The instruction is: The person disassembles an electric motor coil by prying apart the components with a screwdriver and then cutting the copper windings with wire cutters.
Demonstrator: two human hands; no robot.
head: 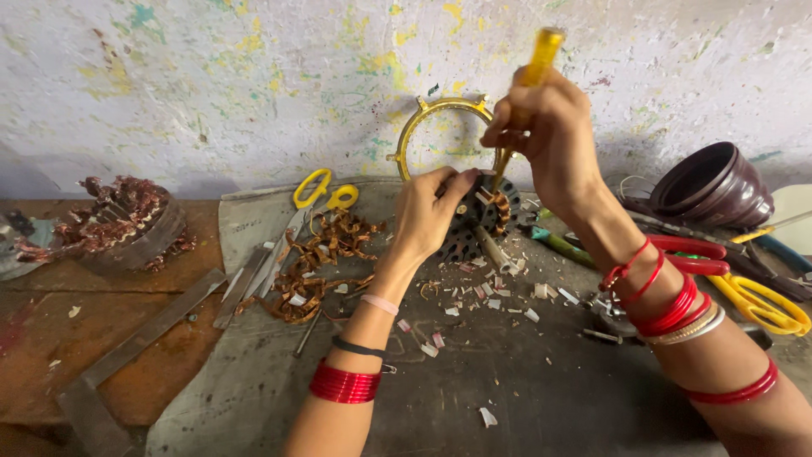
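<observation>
My left hand (430, 207) steadies a dark perforated metal core (474, 228) that stands on edge on the work surface, with copper wire (501, 207) still in some of its slots. In my right hand (545, 135) is a yellow-handled screwdriver (534, 68), held upright, its tip down in the core's top slots next to my left fingertips. Red bangles ring both wrists. A tangle of pulled copper wire (317, 262) lies left of the core.
A gold metal ring (423, 127) leans on the paint-flecked wall. Yellow-handled scissors (326, 195) and flat metal files (254, 279) lie left. Another wire-filled core (127, 224) sits far left. Red and yellow tools (744, 288) and a dark bowl (715, 186) crowd the right. Paper scraps (486, 296) litter the middle.
</observation>
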